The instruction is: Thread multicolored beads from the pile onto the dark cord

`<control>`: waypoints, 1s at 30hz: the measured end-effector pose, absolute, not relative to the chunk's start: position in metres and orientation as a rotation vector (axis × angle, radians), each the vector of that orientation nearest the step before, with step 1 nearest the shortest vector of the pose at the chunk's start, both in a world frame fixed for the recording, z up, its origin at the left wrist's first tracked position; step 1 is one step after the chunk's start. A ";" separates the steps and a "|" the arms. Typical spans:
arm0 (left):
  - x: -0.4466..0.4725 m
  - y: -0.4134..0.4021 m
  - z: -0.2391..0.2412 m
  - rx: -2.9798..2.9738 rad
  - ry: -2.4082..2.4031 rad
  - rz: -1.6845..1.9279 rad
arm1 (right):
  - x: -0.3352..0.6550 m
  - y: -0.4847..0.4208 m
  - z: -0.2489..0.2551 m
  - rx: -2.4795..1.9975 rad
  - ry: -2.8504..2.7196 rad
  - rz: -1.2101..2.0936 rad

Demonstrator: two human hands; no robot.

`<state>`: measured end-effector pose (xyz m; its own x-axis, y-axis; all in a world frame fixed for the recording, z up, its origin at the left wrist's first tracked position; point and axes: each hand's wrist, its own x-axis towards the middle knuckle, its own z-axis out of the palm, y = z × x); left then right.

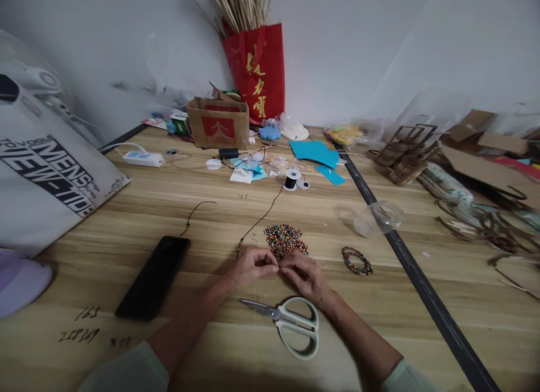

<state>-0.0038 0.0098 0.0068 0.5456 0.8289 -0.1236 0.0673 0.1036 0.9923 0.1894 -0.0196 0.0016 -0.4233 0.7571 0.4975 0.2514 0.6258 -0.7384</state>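
My left hand [252, 265] and my right hand [304, 275] meet fingertip to fingertip on the wooden table [236, 212], both pinched. A thin dark cord [261, 217] runs from my left fingers up to a small spool [291, 179]; a few beads sit on it beside my left hand. Just beyond my fingers lies a pile of small multicoloured beads [285, 238]. What my right fingers pinch is too small to make out. A finished bead bracelet [356, 261] lies to the right. Pale-handled scissors [291, 323] rest between my forearms.
A black phone [154, 276] lies to the left, a clear plastic cup [379, 217] on its side to the right. A cardboard box [218, 122], red bag [257, 71], blue paper [314, 151], power strip [142, 157] and wooden cut-outs [405, 150] crowd the back. A white bag [46, 172] fills the left.
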 end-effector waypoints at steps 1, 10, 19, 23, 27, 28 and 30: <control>-0.004 0.010 0.005 1.374 0.851 0.679 | 0.189 -0.020 0.001 -0.798 -1.975 0.730; -0.003 0.010 -0.002 1.399 0.861 0.691 | 0.189 -0.019 0.000 -0.828 -1.982 0.727; -0.004 0.011 -0.002 1.426 0.899 0.715 | 0.188 -0.021 -0.002 -0.879 -1.981 0.689; -0.005 0.012 0.006 1.293 0.945 0.800 | 0.190 -0.020 -0.003 -1.017 -1.860 0.586; -0.006 0.014 0.009 1.175 0.939 0.915 | 0.192 -0.015 -0.002 -1.072 -1.903 0.402; -0.006 0.014 0.009 1.155 0.929 0.932 | 0.192 -0.015 -0.002 -1.057 -1.964 0.370; -0.006 0.015 0.007 1.130 0.909 0.947 | 0.190 -0.013 0.000 -1.015 -2.094 0.328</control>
<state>-0.0062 0.0147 0.0070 0.3331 0.9371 -0.1043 -0.1424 0.1593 0.9769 0.1896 -0.0134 -0.0004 -0.3848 0.7547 0.5313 0.5562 0.6490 -0.5190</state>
